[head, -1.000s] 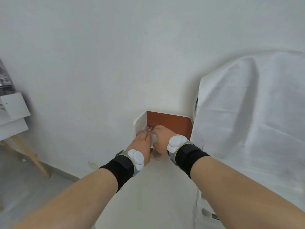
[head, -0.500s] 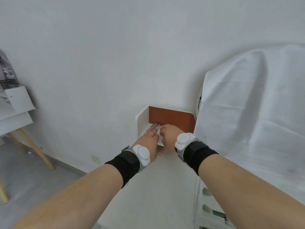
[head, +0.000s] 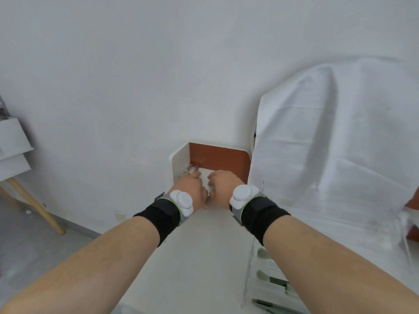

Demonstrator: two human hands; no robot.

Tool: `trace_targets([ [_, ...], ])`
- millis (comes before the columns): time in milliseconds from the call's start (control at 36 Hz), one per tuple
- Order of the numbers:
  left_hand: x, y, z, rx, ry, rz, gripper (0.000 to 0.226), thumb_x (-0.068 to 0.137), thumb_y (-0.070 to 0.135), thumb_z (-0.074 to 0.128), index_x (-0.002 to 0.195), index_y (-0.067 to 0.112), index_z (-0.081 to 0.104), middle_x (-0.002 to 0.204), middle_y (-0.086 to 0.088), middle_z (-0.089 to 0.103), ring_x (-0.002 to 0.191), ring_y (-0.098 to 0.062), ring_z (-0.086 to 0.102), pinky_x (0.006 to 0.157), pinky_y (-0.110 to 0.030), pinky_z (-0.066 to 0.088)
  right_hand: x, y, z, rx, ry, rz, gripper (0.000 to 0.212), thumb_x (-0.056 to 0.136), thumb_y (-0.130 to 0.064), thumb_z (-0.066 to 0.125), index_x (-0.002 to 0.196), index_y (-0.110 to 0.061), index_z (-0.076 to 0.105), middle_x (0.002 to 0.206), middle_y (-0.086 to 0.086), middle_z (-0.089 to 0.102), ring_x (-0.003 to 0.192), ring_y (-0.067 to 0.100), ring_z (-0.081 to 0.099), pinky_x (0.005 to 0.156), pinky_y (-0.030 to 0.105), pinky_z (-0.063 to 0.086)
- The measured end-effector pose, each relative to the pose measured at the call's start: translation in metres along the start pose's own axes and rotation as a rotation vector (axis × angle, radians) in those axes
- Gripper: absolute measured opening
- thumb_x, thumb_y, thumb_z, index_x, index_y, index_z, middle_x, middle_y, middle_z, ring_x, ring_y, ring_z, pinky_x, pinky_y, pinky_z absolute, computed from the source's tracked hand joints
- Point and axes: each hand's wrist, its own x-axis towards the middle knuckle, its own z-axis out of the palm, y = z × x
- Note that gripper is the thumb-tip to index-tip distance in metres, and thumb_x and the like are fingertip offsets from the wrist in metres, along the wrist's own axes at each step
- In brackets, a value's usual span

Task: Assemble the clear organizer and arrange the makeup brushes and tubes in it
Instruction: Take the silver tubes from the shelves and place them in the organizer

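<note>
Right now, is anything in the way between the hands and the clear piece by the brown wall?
Nothing visible is. The left hand already touches the clear piece in the white corner, and the right hand rests just beside it.

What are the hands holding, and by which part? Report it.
It cannot be told for sure. Both hands, left and right, rest on something at the shelf's far corner; fingers hide any grasp.

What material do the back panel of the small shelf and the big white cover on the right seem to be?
Back panel: probably wood or laminate, matte reddish-brown, flat with no shine. White cover: seemingly thin woven fabric, matte, showing soft folds and creases as it drapes.
</note>
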Motion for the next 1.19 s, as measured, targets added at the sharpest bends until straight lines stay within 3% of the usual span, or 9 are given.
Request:
trace_targets([
  [83, 0.000, 0.003, -0.005, -0.041, 0.036, 0.056, 0.037, 0.101, 0.026, 0.034, 0.113, 0.012, 0.066, 0.133, -0.003, 0.057, 0.139, -0.013, 0.030, 0.110, -0.027, 0.022, -0.009, 0.004, -0.008, 0.007, 0.063, -0.050, 0.036, 0.083, -0.018, 0.060, 0.116, -0.006, 0.067, 0.135, 0.007, 0.056, 0.124, 0.022, 0.051, 0.104, 0.034, 0.042],
  [194, -0.003, 0.005, -0.009, -0.105, 0.185, 0.089, 0.036, 0.090, 0.011, 0.056, 0.125, 0.004, 0.059, 0.138, -0.007, 0.052, 0.130, -0.020, 0.045, 0.110, -0.023, 0.022, -0.023, 0.009, -0.020, 0.042, 0.147, -0.101, 0.044, 0.083, -0.010, 0.059, 0.127, -0.011, 0.063, 0.145, 0.000, 0.048, 0.135, 0.016, 0.042, 0.110, 0.027, 0.034],
  [278, -0.011, 0.009, -0.009, -0.181, 0.266, 0.066, 0.036, 0.084, 0.000, 0.058, 0.120, 0.002, 0.062, 0.129, -0.009, 0.058, 0.126, -0.027, 0.050, 0.108, -0.024, 0.029, -0.037, 0.012, -0.030, 0.095, 0.213, -0.088, 0.041, 0.083, -0.004, 0.057, 0.123, -0.013, 0.065, 0.140, -0.002, 0.053, 0.130, 0.014, 0.047, 0.107, 0.024, 0.035],
  [361, -0.013, 0.014, -0.009, -0.243, 0.318, 0.016, 0.030, 0.086, 0.000, 0.053, 0.114, 0.006, 0.064, 0.121, -0.005, 0.060, 0.108, -0.027, 0.059, 0.086, -0.027, 0.044, -0.055, 0.015, -0.040, 0.170, 0.263, -0.016, 0.037, 0.086, -0.005, 0.052, 0.116, -0.016, 0.070, 0.130, -0.003, 0.061, 0.121, 0.017, 0.054, 0.103, 0.027, 0.041],
  [583, -0.023, 0.040, -0.015, -0.414, 0.476, 0.020, 0.021, 0.088, 0.006, 0.055, 0.103, 0.007, 0.070, 0.112, -0.004, 0.061, 0.088, -0.025, 0.063, 0.075, -0.034, 0.051, -0.097, 0.029, -0.047, 0.288, 0.445, 0.065, 0.021, 0.080, -0.004, 0.060, 0.090, -0.016, 0.075, 0.104, 0.003, 0.065, 0.096, 0.021, 0.060, 0.084, 0.021, 0.042],
  [722, -0.032, 0.066, -0.019, -0.579, 0.572, 0.062, 0.014, 0.082, 0.005, 0.065, 0.092, 0.013, 0.073, 0.098, 0.000, 0.063, 0.076, -0.016, 0.059, 0.069, -0.022, 0.045, -0.136, 0.046, -0.057, 0.299, 0.494, 0.150, 0.014, 0.077, -0.013, 0.065, 0.084, -0.022, 0.073, 0.087, -0.005, 0.065, 0.078, 0.012, 0.057, 0.074, 0.020, 0.040],
  [889, -0.038, 0.094, -0.014, -0.728, 0.517, 0.026, 0.010, 0.083, 0.014, 0.069, 0.090, 0.021, 0.071, 0.090, 0.015, 0.057, 0.073, -0.005, 0.056, 0.068, -0.004, 0.039, -0.193, 0.080, -0.059, 0.337, 0.512, 0.277, 0.004, 0.079, -0.022, 0.071, 0.080, -0.025, 0.071, 0.071, -0.018, 0.062, 0.072, 0.006, 0.058, 0.068, 0.016, 0.041],
  [1056, -0.045, 0.125, -0.001, -0.814, 0.399, 0.115, 0.013, 0.085, 0.018, 0.067, 0.095, 0.026, 0.069, 0.094, 0.012, 0.068, 0.080, -0.003, 0.063, 0.078, -0.015, 0.048, -0.241, 0.113, -0.047, 0.356, 0.463, 0.376, 0.006, 0.077, -0.024, 0.076, 0.079, -0.027, 0.071, 0.071, -0.017, 0.065, 0.071, -0.003, 0.057, 0.065, 0.008, 0.038],
  [1194, -0.043, 0.133, 0.013, -0.714, 0.393, 0.222, 0.013, 0.085, 0.019, 0.068, 0.096, 0.026, 0.072, 0.099, 0.014, 0.067, 0.094, -0.006, 0.060, 0.087, -0.020, 0.046, -0.257, 0.122, -0.040, 0.304, 0.427, 0.395, 0.007, 0.078, -0.024, 0.075, 0.079, -0.029, 0.070, 0.074, -0.016, 0.067, 0.073, 0.005, 0.059, 0.070, 0.017, 0.042],
])
